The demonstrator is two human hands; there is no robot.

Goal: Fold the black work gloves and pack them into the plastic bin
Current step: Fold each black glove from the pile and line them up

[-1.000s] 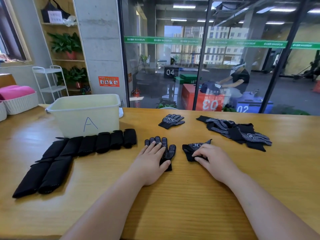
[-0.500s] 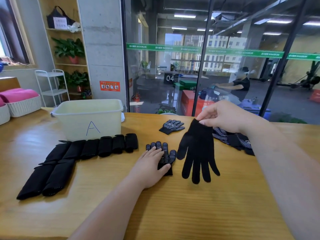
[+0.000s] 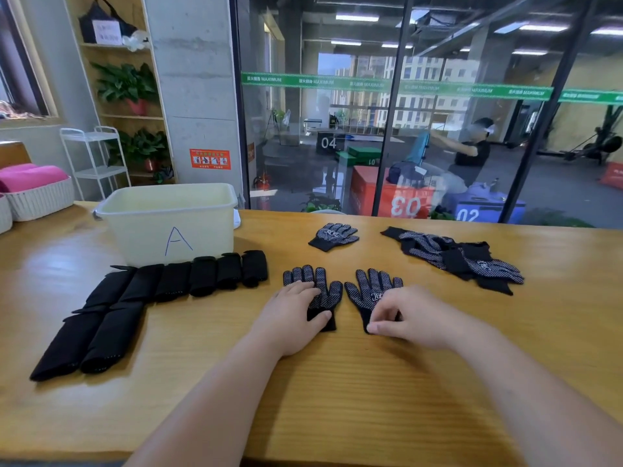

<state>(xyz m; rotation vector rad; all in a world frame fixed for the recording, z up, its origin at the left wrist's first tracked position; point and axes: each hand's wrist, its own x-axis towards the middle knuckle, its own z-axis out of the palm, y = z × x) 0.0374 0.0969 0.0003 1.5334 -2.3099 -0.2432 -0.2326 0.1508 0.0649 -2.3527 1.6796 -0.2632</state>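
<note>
Two black dotted gloves lie flat side by side in front of me, fingers pointing away. My left hand [image 3: 291, 313] rests flat on the left glove [image 3: 322, 291], covering its palm. My right hand [image 3: 409, 316] pinches the cuff of the right glove [image 3: 371, 289] with curled fingers. Another single glove [image 3: 333, 234] lies farther back, and a loose pile of gloves [image 3: 455, 257] sits at the right. A row of folded black gloves [image 3: 188, 281] runs from the cream plastic bin [image 3: 168, 224], marked "A", toward the table's left front [image 3: 87, 338].
The wooden table [image 3: 337, 382] ends at a glass wall behind. White baskets with pink cloth [image 3: 37, 193] stand at the far left edge. A person works behind the glass.
My right hand lifted a crumpled glove, held it hanging by the cuff, then laid it flat beside the left glove. My left hand stayed on its glove.
</note>
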